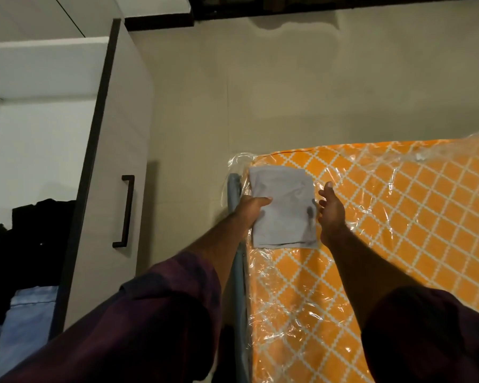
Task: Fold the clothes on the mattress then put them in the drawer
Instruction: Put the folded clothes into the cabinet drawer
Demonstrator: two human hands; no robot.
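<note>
One grey cloth (285, 217), left hand (250, 210) gripping, right hand (331, 211) spread beside.

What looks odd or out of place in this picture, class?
The folded grey garment carries a dark smudge near its right edge: stain or shadow, I cannot tell. The orange mattress is wrapped in loose, crinkled clear plastic.

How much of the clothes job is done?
Done: the grey cloth lies folded small on the mattress. In hand: the left hand grips its edge, with the right hand open beside it. Left: putting it away in the open wardrobe, where other clothes sit.
</note>
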